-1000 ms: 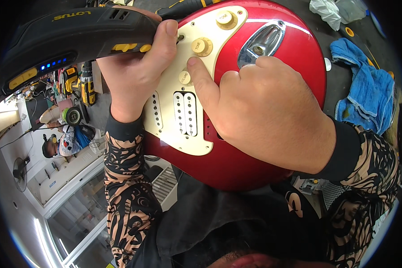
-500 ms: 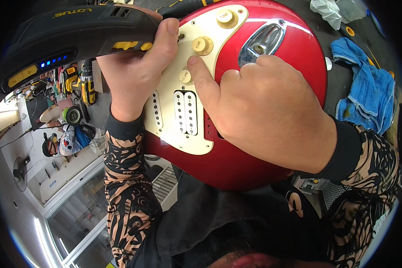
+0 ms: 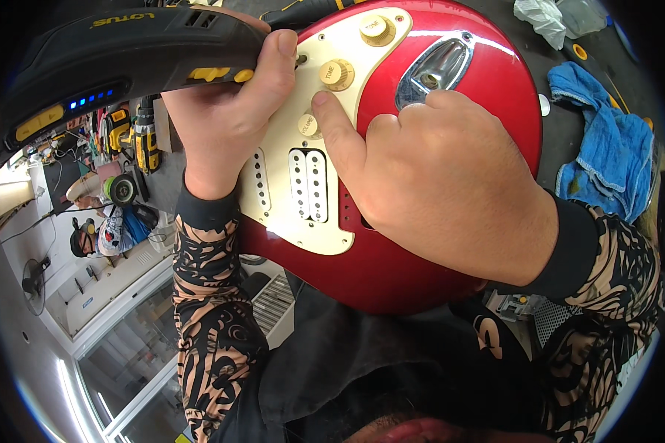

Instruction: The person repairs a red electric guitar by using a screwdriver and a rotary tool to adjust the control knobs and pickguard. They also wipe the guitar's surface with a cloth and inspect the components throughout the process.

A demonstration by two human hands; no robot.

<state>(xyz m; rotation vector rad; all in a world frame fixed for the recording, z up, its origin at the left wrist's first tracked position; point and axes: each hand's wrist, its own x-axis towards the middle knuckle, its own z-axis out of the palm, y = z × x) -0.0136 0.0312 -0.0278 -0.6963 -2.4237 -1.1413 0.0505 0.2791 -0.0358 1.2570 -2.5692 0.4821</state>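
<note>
My left hand [image 3: 229,118] grips a black-and-yellow cordless screwdriver [image 3: 155,52], whose lit indicators show; its tip meets the cream pickguard [image 3: 303,236] near a screw at the upper left edge. The pickguard lies on a red electric guitar body [image 3: 288,280] with cream knobs [image 3: 330,74], white pickups [image 3: 307,184] and a chrome jack plate [image 3: 428,74]. My right hand [image 3: 443,192] rests over the body, index finger stretched onto the pickguard beside the lowest knob, other fingers curled with their tips hidden.
A blue cloth [image 3: 598,140], crumpled white plastic [image 3: 539,22] and tools lie on the dark bench [image 3: 550,184] at right. A yellow-and-black drill [image 3: 146,140] and a green-and-black spool [image 3: 120,190] are at left. Farther left, a co-worker [image 3: 111,232] is bent over clutter.
The guitar and both my hands have barely moved, with a very slight shift right. In the left background the co-worker has shifted a little.
</note>
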